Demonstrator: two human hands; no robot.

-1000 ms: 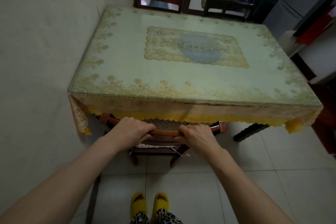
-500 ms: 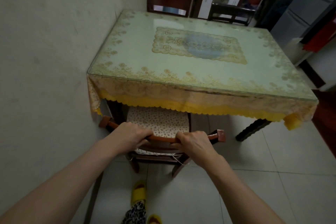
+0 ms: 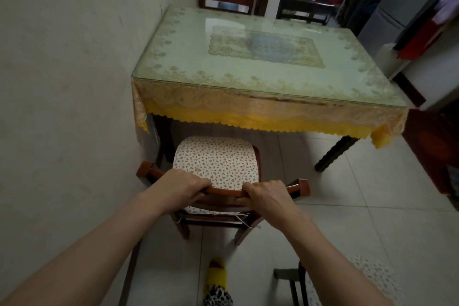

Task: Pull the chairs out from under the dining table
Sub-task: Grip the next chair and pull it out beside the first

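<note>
1. Person's standing at the near edge of the table (image 3: 248,77), both arms out, facing it.
2. Left hand (image 3: 185,187) is wrapping the chair's (image 3: 301,185) top rail toward its left end, fingers clamped over the wood.
3. Right hand (image 3: 267,194) is doing the same toward the right end, fingers curled tight on the rail.
4. Chair's sitting by the table's near-left corner, close to the wall (image 3: 62,82); its cushion (image 3: 216,160) is showing fully, clear of the tablecloth fringe.
5. Two more chairs are tucked in at the far edge, and another chair is poking in at bottom right.
6. One yellow slipper (image 3: 214,273) is peeking out on the tile behind the chair.
</note>
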